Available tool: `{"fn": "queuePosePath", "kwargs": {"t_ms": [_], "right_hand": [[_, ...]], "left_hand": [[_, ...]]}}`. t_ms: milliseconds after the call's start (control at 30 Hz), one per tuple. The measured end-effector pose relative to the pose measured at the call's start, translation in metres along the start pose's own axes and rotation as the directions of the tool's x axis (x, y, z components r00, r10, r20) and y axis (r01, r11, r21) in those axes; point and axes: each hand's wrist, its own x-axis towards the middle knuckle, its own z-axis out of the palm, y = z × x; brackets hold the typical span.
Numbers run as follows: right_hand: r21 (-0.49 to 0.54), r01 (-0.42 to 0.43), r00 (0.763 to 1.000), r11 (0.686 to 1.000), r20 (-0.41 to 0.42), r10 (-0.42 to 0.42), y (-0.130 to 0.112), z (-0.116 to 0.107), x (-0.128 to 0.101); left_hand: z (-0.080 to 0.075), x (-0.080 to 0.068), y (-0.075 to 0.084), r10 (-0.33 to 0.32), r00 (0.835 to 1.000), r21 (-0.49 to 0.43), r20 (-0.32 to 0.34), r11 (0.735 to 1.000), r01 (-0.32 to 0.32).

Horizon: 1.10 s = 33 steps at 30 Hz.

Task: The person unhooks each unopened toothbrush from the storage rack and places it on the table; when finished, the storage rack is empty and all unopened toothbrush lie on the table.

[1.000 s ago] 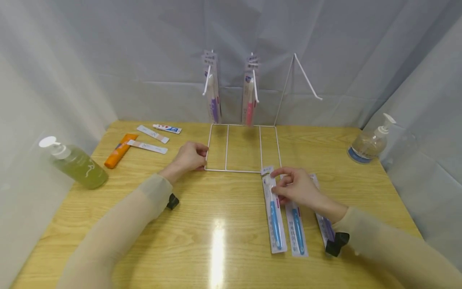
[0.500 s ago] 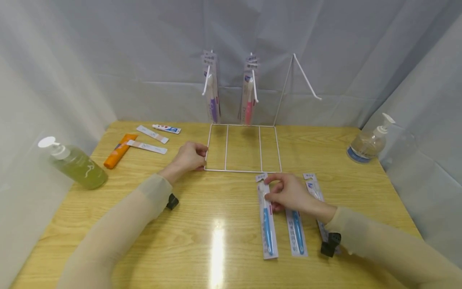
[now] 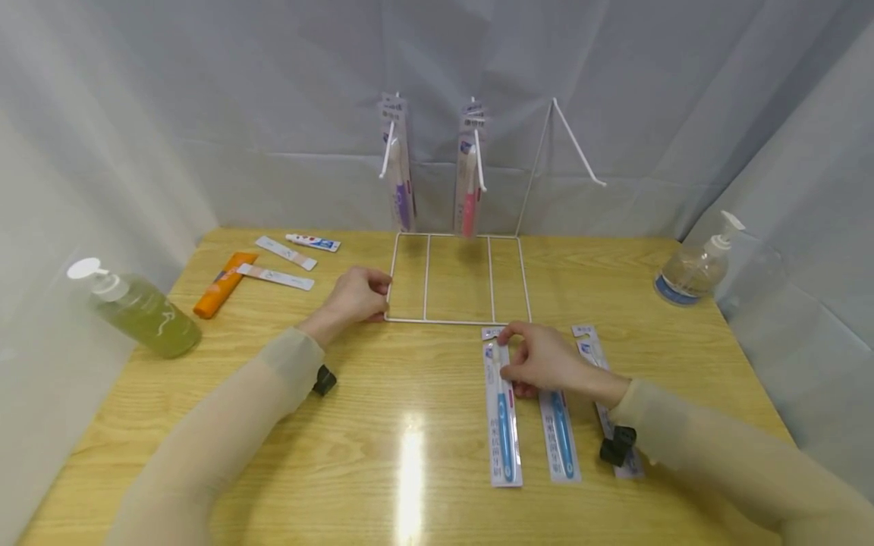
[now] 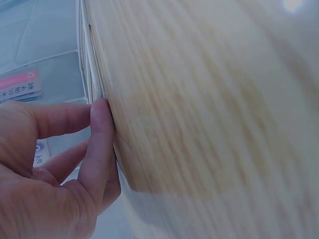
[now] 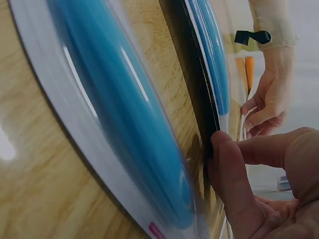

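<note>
Since a second ago the right hand (image 3: 542, 362) has been sliding the blue toothbrush pack (image 3: 501, 413) leftward, away from the wire rack (image 3: 457, 279). In the head view it is pinching the pack's top, just before the rack's front edge; the left hand (image 3: 355, 297) is gripping the rack's left front corner. Bare surface (image 3: 410, 455) is lying open before the rack.

Left wrist: fingers (image 4: 97, 144) are curling against the rack wire.

Right wrist: fingertips (image 5: 234, 184) are pinching the pack's edge.

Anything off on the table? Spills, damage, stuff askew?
Nothing spilled or damaged. Only oddity: the white wire rack has one bare hook while two hold toothbrush packs, and three more packs lie flat by the right hand, which pinches the leftmost blue pack. The left hand grips the rack's base.
</note>
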Motion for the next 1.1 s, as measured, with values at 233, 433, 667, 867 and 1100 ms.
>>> {"fn": "queuePosePath", "kwargs": {"t_ms": [233, 433, 667, 867, 1100], "right_hand": [[-0.047, 0.040, 0.999, 0.998, -0.003, -0.041, -0.001, -0.002, -0.003], [-0.068, 0.052, 0.999, 0.996, -0.010, -0.053, -0.004, -0.011, -0.005], [-0.105, 0.126, 0.990, 0.987, -0.049, -0.131, -0.012, -0.027, -0.004], [-0.013, 0.227, 0.963, 0.974, -0.144, -0.227, -0.026, -0.041, 0.008], [0.093, 0.329, 0.886, 0.940, -0.376, -0.273, -0.056, -0.067, 0.048]], "left_hand": [[-0.001, 0.000, 0.000, 0.004, 1.000, 0.009, 0.002, 1.000, -0.004], [-0.001, 0.000, 0.000, 0.010, 1.000, 0.006, 0.000, 1.000, -0.010], [0.000, 0.002, -0.002, 0.004, 1.000, 0.004, 0.003, 1.000, -0.004], [0.000, 0.000, 0.000, 0.004, 1.000, -0.004, 0.002, 1.000, -0.004], [-0.001, -0.001, 0.001, -0.001, 1.000, -0.018, -0.004, 1.000, 0.001]]}}
